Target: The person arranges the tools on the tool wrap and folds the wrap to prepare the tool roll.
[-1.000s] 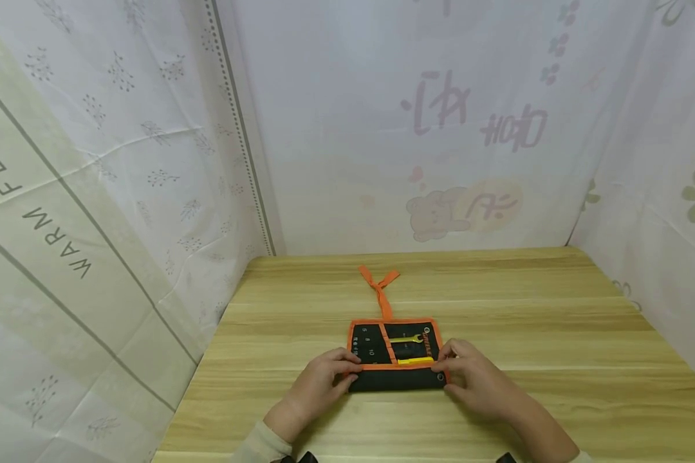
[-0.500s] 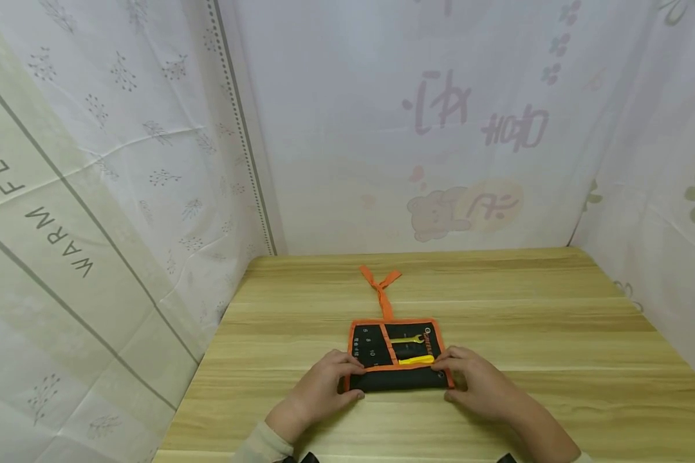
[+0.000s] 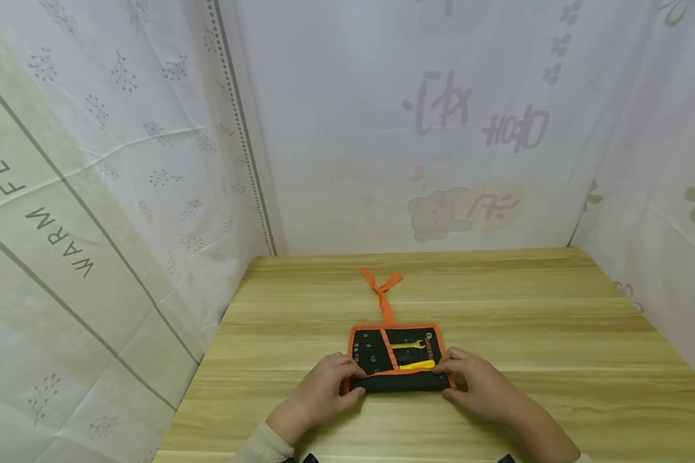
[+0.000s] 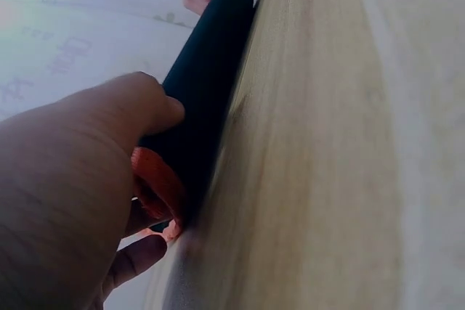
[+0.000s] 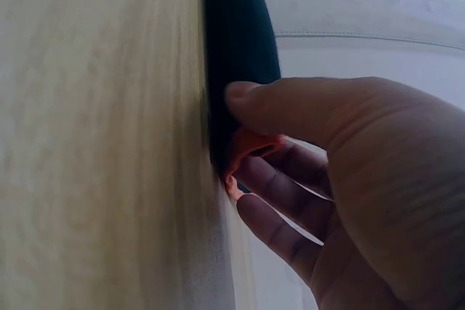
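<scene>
A black tool pouch with orange trim (image 3: 405, 384) lies on the table, its near edge folded over into a roll. My left hand (image 3: 324, 390) grips the left end of that roll, thumb on the near side and fingers over the top. At the right end my right hand (image 3: 477, 386) pinches the roll in the same way. A yellow-green wrench (image 3: 411, 345) and a yellow handle (image 3: 418, 365) show in the pouch's slots; the rest of each is hidden. In the left wrist view the black roll (image 4: 207, 70) shows its orange-edged end. The right wrist view shows the roll (image 5: 240, 34) under the thumb.
An orange tie strap (image 3: 384, 302) stretches from the pouch's far edge toward the back of the wooden table (image 3: 533, 308). Printed white curtains (image 3: 347, 161) enclose the table at the back and both sides.
The pouch's far edge and strap have shifted slightly toward me. The near roll has turned a little, and both hands have adjusted their grip while staying at its ends.
</scene>
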A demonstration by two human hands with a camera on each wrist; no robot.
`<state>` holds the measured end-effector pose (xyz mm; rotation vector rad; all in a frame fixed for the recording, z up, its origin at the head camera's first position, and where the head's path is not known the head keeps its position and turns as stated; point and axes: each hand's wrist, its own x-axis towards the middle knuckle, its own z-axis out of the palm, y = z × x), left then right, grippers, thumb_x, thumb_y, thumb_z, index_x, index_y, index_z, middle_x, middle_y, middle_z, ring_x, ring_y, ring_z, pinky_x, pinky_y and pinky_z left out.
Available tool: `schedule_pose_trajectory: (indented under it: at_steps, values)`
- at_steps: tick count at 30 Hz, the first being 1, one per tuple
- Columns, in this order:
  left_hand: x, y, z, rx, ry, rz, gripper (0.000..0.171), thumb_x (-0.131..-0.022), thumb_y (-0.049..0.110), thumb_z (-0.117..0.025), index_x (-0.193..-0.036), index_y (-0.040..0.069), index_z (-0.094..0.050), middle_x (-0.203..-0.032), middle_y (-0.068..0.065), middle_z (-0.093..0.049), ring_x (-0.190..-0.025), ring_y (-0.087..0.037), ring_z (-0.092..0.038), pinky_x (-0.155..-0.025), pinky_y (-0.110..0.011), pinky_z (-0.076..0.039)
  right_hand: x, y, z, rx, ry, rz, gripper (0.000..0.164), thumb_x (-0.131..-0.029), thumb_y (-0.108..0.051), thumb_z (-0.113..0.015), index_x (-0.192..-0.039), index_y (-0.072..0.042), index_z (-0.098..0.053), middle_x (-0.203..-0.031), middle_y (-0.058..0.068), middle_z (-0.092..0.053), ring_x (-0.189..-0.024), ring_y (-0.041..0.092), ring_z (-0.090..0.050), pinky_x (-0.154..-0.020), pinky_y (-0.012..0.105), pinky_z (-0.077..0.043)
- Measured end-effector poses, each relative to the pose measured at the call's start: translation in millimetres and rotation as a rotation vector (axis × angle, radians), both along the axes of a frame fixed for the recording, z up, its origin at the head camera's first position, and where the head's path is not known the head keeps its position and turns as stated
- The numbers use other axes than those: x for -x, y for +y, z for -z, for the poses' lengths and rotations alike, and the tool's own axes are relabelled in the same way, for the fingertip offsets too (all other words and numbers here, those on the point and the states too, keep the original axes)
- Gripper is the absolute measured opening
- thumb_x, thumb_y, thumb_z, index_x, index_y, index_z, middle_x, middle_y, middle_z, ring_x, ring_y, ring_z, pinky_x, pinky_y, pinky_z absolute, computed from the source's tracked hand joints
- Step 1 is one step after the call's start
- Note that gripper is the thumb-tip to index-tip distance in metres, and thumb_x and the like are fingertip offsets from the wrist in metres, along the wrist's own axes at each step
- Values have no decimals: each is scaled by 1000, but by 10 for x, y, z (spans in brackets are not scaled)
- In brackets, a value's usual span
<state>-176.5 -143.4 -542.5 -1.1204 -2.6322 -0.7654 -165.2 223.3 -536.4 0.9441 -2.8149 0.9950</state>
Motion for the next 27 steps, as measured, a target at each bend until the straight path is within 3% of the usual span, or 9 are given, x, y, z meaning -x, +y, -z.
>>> schedule_pose_trajectory:
  at_steps: [8, 17, 21, 27]
  values:
    - [12, -3, 15, -42, -65, -19, 9, -99, 27, -75, -107, 24, -74, -102, 18, -67, -92, -4, -56, -82, -27, -51, -23, 6, -13, 18, 23, 20, 24, -96, -21, -79, -119, -26, -75, -109, -18, -61, -85, 3, -54, -75, 27, -48]
    - [9, -12, 28, -69, -149, -44, 10, -105, 29, -66, -107, 27, -75, -102, 19, -67, -88, -3, -56, -80, -28, -51, -25, 17, -34, 111, -106, 33, 17, -103, -32, -71, -120, -31, -70, -114, -19, -67, -105, 6, -64, -90, 36, -57]
    - [11, -15, 36, -90, -198, -46, 13, -107, 28, -64, -108, 24, -76, -105, 16, -68, -92, -1, -59, -83, -29, -54, -22, 12, -46, 151, -153, 43, 16, -104, -34, -69, -119, -27, -72, -114, -14, -70, -99, 7, -64, -84, 31, -55]
    - [15, -22, 30, -142, -280, -24, 18, -108, 26, -61, -115, 20, -77, -110, 10, -71, -89, -2, -63, -80, -27, -55, 1, 10, -50, 219, -237, 3, 20, -106, -30, -66, -122, -20, -72, -99, -4, -72, -79, 8, -62, -68, 29, -55]
